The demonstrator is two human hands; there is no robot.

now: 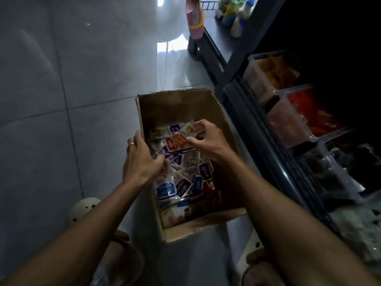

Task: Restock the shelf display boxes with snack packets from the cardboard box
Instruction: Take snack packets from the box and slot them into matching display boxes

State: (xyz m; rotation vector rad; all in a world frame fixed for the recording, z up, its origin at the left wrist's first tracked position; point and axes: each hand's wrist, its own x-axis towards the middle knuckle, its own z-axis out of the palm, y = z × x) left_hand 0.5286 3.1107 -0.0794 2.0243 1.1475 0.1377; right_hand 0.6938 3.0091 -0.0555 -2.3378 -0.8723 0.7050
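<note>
An open brown cardboard box (181, 112) stands on the grey tiled floor (61, 79), just left of a dark metal shelf unit (243, 104). Loose small snack packets (185, 178) lie heaped inside the box, mostly in its near half. Both hands reach into the box from the near side: the left hand (140, 159) at the box's left wall, the right hand (208, 135) farther in, its fingers pinching an orange-labelled packet (179, 139) above the heap. On the shelf, to the right of the box, clear plastic display boxes (288, 112) sit in a row running away from the person. Farther back, plastic bottles (237, 15) stand on the shelf unit's far part, with a pink bottle (194, 17) to their left.
</note>
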